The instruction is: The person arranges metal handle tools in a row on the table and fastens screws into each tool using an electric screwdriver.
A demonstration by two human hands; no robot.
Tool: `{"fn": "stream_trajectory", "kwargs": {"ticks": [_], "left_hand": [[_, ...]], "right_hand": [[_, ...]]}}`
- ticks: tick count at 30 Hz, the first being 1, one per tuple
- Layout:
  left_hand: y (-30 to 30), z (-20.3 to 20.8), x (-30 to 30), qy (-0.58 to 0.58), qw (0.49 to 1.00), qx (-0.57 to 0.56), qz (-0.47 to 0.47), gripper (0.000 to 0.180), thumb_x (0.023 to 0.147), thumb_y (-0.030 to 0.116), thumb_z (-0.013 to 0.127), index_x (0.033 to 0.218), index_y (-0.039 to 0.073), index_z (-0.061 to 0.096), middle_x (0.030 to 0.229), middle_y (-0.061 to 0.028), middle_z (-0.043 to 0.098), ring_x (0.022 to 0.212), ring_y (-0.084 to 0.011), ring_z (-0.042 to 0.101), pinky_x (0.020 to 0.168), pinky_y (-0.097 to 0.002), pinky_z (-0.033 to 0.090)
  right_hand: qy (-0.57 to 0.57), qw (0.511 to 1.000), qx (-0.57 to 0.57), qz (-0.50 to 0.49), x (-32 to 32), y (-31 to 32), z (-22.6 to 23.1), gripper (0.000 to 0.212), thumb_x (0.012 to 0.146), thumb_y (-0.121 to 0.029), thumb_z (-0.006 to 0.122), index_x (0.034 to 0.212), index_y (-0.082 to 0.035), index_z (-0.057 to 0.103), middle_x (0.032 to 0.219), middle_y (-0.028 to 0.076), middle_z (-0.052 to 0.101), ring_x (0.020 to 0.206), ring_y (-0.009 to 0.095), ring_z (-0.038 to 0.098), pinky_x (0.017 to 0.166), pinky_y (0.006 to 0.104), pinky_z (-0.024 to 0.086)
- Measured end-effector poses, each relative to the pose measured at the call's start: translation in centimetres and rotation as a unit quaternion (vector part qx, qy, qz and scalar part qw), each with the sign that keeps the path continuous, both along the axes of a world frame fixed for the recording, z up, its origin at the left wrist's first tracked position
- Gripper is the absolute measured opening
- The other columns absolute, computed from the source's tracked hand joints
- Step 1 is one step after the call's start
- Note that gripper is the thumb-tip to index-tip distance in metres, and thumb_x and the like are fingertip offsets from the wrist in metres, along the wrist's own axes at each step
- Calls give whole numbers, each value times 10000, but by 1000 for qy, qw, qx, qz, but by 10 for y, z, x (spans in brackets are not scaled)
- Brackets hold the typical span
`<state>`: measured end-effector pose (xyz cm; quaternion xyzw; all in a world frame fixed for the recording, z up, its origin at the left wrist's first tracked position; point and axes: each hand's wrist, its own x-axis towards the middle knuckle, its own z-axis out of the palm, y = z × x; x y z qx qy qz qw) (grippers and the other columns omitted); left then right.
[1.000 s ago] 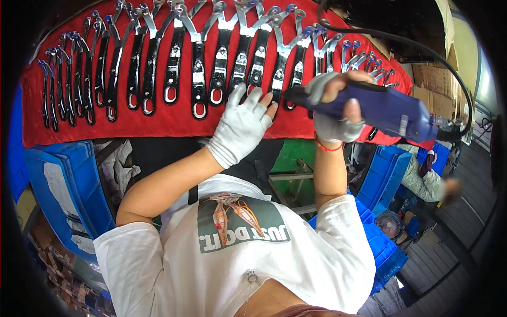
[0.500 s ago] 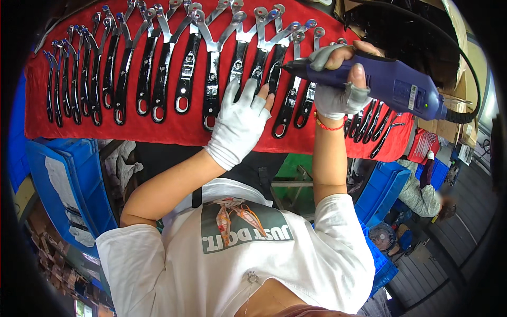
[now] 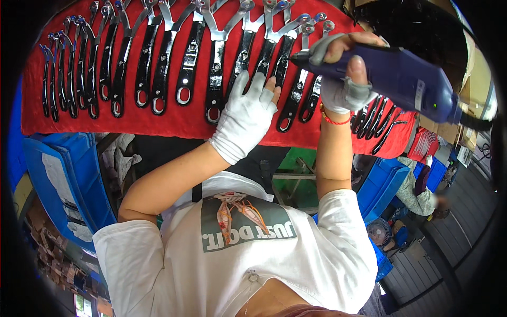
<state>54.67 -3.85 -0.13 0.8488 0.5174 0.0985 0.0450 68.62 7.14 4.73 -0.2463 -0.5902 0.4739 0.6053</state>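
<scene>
Several metal tools with Y-shaped heads and glossy black handles lie in a row, each handle ending in an oval loop. My left hand, in a white glove with some bare fingertips, rests over the lower ends of the handles right of centre, its fingers stretched out. My right hand, gloved the same way, is wrapped round a purple electric screwdriver. The screwdriver lies nearly level, its black nose pointing left beside a black handle. Whether its tip touches that handle I cannot tell.
A red cloth covers the table under the tools. Blue crates stand at lower left, with another blue crate at right. A fan and another person are farther right. The screwdriver's black cord runs off right.
The whole view has shifted slightly. The screwdriver's rear end has swung a little right and down, blurred by motion. My left hand stays on the handles, a little farther right in view.
</scene>
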Motion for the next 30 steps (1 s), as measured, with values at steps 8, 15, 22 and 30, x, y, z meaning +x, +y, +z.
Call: {"fn": "stream_trajectory", "kwargs": {"ticks": [8, 15, 22, 30], "left_hand": [[-2, -4, 0, -3, 1000, 7, -10, 375, 820, 178, 465, 1165, 68, 564, 1263, -82, 542, 1176, -243, 454, 1017, -507, 301], [-3, -9, 0, -33, 999, -3, -4, 341, 826, 183, 470, 1123, 72, 594, 1223, -101, 582, 1151, -238, 481, 1017, -509, 295], [-4, -12, 1, -49, 998, 34, -4, 284, 812, 177, 502, 1049, 78, 623, 1183, -100, 605, 1127, -232, 498, 1012, -503, 304], [-3, -10, -1, -83, 996, 30, -6, 279, 792, 178, 535, 1038, 82, 624, 1168, -100, 599, 1124, -240, 493, 984, -511, 327]], "right_hand": [[40, 999, -20, 24, 5, -19, 9, 425, 832, -242, 505, 1202, -39, 452, 703, 90, 516, 591, 237, 518, 580, 418, 440], [37, 997, -68, -17, 5, -52, 9, 467, 777, -287, 653, 1100, -11, 458, 642, 119, 551, 555, 198, 545, 562, 306, 469], [29, 996, -81, -6, 4, -56, 13, 472, 777, -288, 677, 1085, -14, 449, 656, 108, 550, 582, 191, 555, 574, 306, 472], [-51, 996, -51, 58, 2, -58, 10, 400, 825, -293, 607, 1123, -68, 464, 657, 75, 503, 600, 235, 540, 614, 397, 460]]}}
